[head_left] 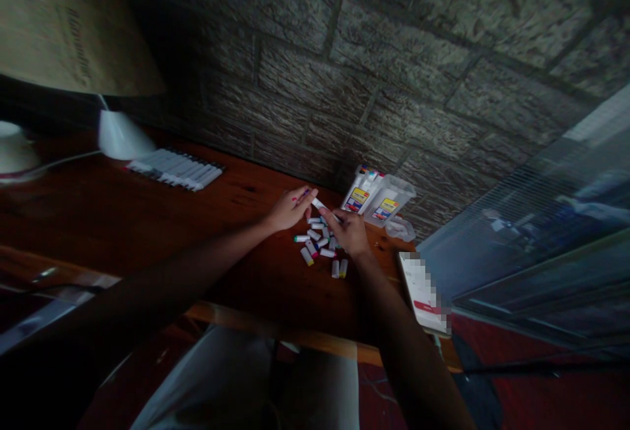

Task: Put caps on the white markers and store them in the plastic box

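Over a dark wooden table (147, 220), my left hand (291, 207) and my right hand (350, 230) meet on a white marker (321, 205). The left fingers pinch one end of it, where a small cap seems to sit. My right hand is closed around the other end. Just below the hands lie several loose white marker caps (319, 246) with coloured tips, scattered on the wood. A row of white markers (174, 169) lies side by side farther left on the table.
Two clear plastic marker cases (378, 199) with yellow labels lean against the stone-pattern wall, a clear lid (401, 228) beside them. A white booklet (424, 292) lies at the table's right edge. A white object (118, 134) and a cord sit at back left. Window at right.
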The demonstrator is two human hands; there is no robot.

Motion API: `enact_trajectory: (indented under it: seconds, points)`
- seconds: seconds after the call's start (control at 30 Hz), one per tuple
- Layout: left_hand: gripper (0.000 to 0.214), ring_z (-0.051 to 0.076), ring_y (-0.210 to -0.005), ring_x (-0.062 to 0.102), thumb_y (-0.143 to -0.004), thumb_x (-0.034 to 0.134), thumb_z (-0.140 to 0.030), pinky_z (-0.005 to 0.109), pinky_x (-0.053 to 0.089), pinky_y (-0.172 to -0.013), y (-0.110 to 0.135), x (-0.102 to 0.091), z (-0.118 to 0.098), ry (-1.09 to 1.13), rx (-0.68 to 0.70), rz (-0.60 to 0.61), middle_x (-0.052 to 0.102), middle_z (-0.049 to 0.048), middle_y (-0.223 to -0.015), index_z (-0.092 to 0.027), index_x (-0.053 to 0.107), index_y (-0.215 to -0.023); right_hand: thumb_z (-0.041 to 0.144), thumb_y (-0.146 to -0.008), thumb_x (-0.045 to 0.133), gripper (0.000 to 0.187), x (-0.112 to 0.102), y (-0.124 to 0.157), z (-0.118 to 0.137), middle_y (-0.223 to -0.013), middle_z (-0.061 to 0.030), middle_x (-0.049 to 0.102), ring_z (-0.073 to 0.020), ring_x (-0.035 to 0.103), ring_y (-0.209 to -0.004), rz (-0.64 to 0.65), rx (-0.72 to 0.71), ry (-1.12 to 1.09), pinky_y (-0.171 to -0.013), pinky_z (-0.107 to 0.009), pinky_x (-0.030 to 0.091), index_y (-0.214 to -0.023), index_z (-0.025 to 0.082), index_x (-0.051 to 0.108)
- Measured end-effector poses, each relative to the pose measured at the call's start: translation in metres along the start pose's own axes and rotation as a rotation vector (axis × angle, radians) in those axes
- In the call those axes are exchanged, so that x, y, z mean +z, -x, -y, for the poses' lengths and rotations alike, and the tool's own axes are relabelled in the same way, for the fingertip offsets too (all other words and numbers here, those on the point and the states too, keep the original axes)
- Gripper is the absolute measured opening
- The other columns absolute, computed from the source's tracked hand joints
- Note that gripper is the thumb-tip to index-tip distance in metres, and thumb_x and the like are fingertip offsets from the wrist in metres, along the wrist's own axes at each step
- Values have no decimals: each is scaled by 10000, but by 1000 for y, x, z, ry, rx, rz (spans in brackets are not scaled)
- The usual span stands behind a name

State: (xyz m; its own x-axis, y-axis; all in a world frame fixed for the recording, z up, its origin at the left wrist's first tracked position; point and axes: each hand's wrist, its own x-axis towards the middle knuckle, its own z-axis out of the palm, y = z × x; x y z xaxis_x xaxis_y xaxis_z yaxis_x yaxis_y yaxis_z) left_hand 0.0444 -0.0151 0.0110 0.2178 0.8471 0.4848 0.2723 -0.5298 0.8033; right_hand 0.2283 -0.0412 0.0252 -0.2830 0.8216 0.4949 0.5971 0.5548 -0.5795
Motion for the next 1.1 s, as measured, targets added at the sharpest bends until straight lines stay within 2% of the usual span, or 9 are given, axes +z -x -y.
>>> enact_trajectory:
  seconds: [0.3,0.5,0.73,0.93,1.1]
  points:
    - [391,92,-520,548,-977,348,-484,211,419,-560,-1,0,2,-6,36,-7,575,-29,-566,-185,508,-781,567,-890,502,490,5,2,-4,-538,18,530,-102,438,-507,-36,6,-17,-515,-241,328,-618,181,631]
    - [377,91,-513,548,-976,353,-483,212,425,-562,-1,0,4,10,27,-15,576,-36,-563,-187,506,-799,563,-889,500,433,6,2,-3,-744,-26,682,-141,574,-644,-53,11,-98,-630,-254,435,-842,188,711]
    - [435,89,-518,527,-982,350,-469,220,410,-568,0,-1,1,-43,45,-4,563,-26,-552,-183,508,-695,644,-851,487,542,5,-2,-4,-556,-5,594,-122,495,-489,-197,239,-217,-470,-247,375,-728,165,709]
    - [426,91,-509,529,-968,369,-497,222,412,-554,-2,-1,2,-10,20,-25,564,-29,-550,-185,510,-715,677,-748,594,505,4,-4,-3,-618,-25,660,-129,542,-488,-154,488,-491,-435,-250,433,-744,190,729]
    - [412,97,-516,542,-965,352,-521,216,418,-541,-3,0,4,39,-25,-60,573,-29,-553,-188,509,-781,686,-760,569,536,3,-7,-9,-689,-45,683,-113,544,-500,-131,507,-592,-428,-228,411,-818,178,729]
